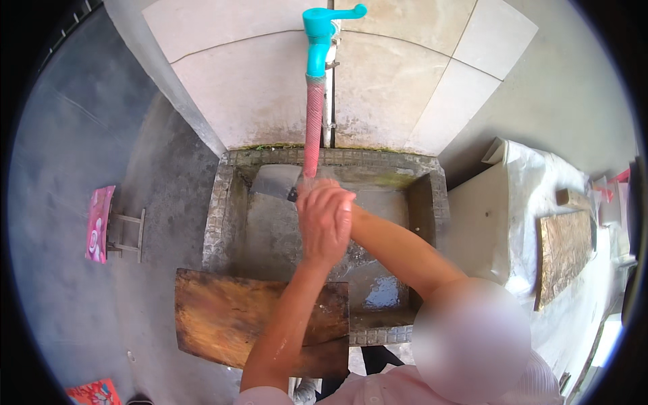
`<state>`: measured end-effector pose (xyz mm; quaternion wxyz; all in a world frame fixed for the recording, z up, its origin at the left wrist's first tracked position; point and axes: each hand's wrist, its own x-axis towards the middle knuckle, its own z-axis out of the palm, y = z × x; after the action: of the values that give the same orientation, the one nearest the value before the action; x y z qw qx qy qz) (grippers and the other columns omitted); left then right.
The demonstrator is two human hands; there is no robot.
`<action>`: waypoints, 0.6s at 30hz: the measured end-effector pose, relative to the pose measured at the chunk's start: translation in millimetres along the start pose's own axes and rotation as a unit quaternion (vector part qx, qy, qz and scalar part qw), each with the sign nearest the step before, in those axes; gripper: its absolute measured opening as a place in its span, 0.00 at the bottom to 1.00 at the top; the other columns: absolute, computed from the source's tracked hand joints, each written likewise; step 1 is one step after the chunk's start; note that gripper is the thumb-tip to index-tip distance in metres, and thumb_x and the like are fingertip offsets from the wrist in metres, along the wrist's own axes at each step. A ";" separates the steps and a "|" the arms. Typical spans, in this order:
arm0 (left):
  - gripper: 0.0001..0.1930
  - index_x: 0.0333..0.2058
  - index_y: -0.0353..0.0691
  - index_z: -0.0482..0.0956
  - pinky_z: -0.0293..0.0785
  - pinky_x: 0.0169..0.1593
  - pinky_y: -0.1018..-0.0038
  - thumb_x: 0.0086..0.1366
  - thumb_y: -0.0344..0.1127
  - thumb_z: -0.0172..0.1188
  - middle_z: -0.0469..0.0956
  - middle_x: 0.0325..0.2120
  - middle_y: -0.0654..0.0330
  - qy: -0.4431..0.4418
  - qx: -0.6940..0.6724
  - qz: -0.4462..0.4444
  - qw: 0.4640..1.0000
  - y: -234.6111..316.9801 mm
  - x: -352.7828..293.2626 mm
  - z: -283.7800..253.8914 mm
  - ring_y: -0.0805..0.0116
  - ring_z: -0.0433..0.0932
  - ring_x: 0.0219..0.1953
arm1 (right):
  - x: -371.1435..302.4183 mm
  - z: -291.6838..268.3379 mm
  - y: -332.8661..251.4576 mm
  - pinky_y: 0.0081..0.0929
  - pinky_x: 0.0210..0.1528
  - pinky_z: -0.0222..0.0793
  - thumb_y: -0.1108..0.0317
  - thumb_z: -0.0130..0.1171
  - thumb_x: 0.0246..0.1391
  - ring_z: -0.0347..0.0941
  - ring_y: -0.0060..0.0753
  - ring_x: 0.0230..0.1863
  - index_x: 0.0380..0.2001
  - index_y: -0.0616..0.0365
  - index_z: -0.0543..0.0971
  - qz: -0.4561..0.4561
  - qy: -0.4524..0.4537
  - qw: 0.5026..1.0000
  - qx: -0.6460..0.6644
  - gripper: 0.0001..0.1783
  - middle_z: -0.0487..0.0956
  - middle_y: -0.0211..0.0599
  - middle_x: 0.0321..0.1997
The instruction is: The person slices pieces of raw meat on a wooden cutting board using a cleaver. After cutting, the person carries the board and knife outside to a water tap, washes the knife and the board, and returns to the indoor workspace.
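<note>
My left hand is laid over my right hand, its fingers bent round it. Most of my right hand is hidden underneath, its fingers too. Both are wet and held over a stone sink, just below the end of a pink hose. That hose hangs from a turquoise tap with a lever handle. Behind my hands, a broad grey cleaver blade rests in the far left of the sink, its dark handle end partly covered by them.
A scorched wooden board lies across the sink's near left corner. To the right stands a white cabinet with plastic sheeting and another wooden board on top. A small stool with a pink seat is on the floor at left. Tiled wall rises behind.
</note>
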<state>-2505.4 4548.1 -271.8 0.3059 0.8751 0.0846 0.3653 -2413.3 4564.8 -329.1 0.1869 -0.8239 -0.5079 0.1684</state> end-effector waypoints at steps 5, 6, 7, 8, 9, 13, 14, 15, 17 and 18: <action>0.14 0.42 0.38 0.73 0.56 0.54 0.61 0.61 0.38 0.48 0.70 0.43 0.52 0.035 0.027 -0.152 0.987 -28.4 -42.8 -6.0 0.52 0.66 0.48 | -68.7 -10.4 25.6 0.21 0.13 0.56 0.58 0.53 0.50 0.62 0.24 0.12 0.30 0.56 0.73 -0.023 -0.021 0.942 0.334 0.12 0.68 0.30 0.16; 0.14 0.44 0.38 0.72 0.57 0.54 0.61 0.61 0.37 0.49 0.70 0.44 0.52 0.066 0.013 -0.200 0.977 -34.6 -60.9 -17.2 0.52 0.65 0.48 | -87.3 -45.6 7.6 0.18 0.12 0.51 0.59 0.53 0.51 0.55 0.21 0.09 0.30 0.55 0.72 0.244 -0.224 0.822 0.463 0.11 0.62 0.24 0.14; 0.15 0.45 0.39 0.71 0.57 0.54 0.61 0.60 0.36 0.49 0.70 0.44 0.51 0.095 -0.004 -0.239 0.966 -34.4 -74.7 -29.1 0.51 0.65 0.49 | -101.0 -50.0 21.0 0.16 0.11 0.47 0.57 0.52 0.53 0.53 0.17 0.08 0.28 0.54 0.71 0.265 -0.243 0.731 0.580 0.12 0.62 0.23 0.13; 0.17 0.47 0.39 0.70 0.58 0.55 0.63 0.59 0.34 0.52 0.69 0.46 0.50 0.098 0.012 -0.281 0.955 -29.9 -90.3 -45.7 0.51 0.64 0.50 | -112.0 -49.9 29.9 0.15 0.11 0.44 0.54 0.51 0.54 0.50 0.14 0.07 0.26 0.54 0.70 0.284 -0.257 0.622 0.683 0.15 0.61 0.22 0.12; 0.17 0.47 0.37 0.70 0.57 0.56 0.64 0.58 0.32 0.52 0.69 0.46 0.50 0.100 0.043 -0.333 0.936 -28.8 -109.4 -61.0 0.52 0.64 0.50 | -115.8 -43.1 31.0 0.15 0.11 0.44 0.53 0.50 0.54 0.50 0.13 0.07 0.25 0.53 0.69 0.291 -0.260 0.553 0.736 0.15 0.60 0.21 0.12; 0.20 0.48 0.37 0.69 0.62 0.53 0.67 0.56 0.31 0.54 0.72 0.45 0.52 0.150 0.079 -0.418 0.893 -67.1 -210.0 -113.3 0.57 0.68 0.47 | -116.7 -17.2 26.3 0.14 0.10 0.44 0.48 0.49 0.55 0.49 0.12 0.07 0.22 0.51 0.67 0.262 -0.269 0.373 0.849 0.19 0.59 0.19 0.11; 0.20 0.48 0.37 0.69 0.64 0.52 0.68 0.55 0.31 0.54 0.72 0.44 0.53 0.147 0.118 -0.405 0.895 -70.8 -225.1 -124.3 0.59 0.69 0.47 | -120.9 -14.2 26.0 0.14 0.10 0.44 0.47 0.50 0.54 0.48 0.12 0.07 0.21 0.51 0.66 0.247 -0.279 0.349 0.860 0.20 0.59 0.19 0.11; 0.19 0.48 0.36 0.69 0.66 0.50 0.71 0.56 0.29 0.53 0.72 0.45 0.53 0.160 0.145 -0.410 0.886 -69.2 -233.1 -137.1 0.61 0.70 0.46 | -130.5 -15.4 28.0 0.14 0.10 0.43 0.46 0.51 0.53 0.48 0.12 0.07 0.21 0.50 0.66 0.234 -0.276 0.326 0.873 0.21 0.59 0.19 0.11; 0.19 0.48 0.32 0.68 0.69 0.49 0.71 0.58 0.29 0.53 0.72 0.44 0.51 0.198 0.202 -0.402 0.871 -77.8 -272.2 -177.8 0.61 0.72 0.45 | -150.2 -24.5 17.6 0.13 0.10 0.43 0.43 0.50 0.53 0.47 0.12 0.07 0.21 0.50 0.66 0.224 -0.287 0.342 0.866 0.22 0.59 0.20 0.11; 0.20 0.48 0.30 0.67 0.70 0.50 0.69 0.58 0.31 0.55 0.72 0.44 0.50 0.220 0.229 -0.388 0.865 -89.2 -303.8 -201.5 0.59 0.72 0.44 | -161.8 -32.2 11.9 0.13 0.10 0.43 0.43 0.50 0.53 0.46 0.11 0.07 0.21 0.50 0.66 0.240 -0.292 0.376 0.846 0.22 0.58 0.20 0.11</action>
<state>-2856.3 4601.9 -393.5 0.1877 0.7137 0.5639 0.3707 -2458.3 4409.8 -292.5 0.5785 -0.2245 0.0943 0.7785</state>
